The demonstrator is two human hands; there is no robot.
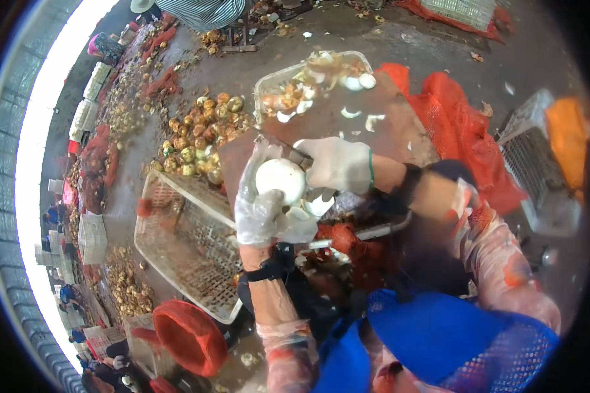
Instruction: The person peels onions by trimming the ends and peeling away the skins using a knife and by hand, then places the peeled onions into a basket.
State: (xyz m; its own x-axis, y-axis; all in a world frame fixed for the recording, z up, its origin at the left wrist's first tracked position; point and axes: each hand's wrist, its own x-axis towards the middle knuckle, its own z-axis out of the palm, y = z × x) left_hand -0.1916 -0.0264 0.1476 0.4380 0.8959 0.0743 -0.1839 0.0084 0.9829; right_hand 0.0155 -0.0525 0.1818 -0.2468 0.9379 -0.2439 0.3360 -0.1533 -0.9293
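My left hand (252, 209), in a pale glove, is wrapped round a round white peeled bulb (280, 178). My right hand (335, 165), in a white glove with a green cuff, grips a dark knife (299, 156) at the bulb's upper right. Both are over a brown board (406, 128), with curved white peel scraps (351, 113) lying on it. Behind it a white crate (264, 85) holds peelings and white pieces. More white scraps (318, 205) are just beside the bulb, below my right hand.
Unpeeled bulbs (190, 134) are heaped at left, above an open plastic crate (144, 229). A red tub (187, 337) stands lower left. Red mesh sacks (452, 137), another crate (531, 203) and an orange object (564, 144) lie right. Several other workers (105, 46) are along the left.
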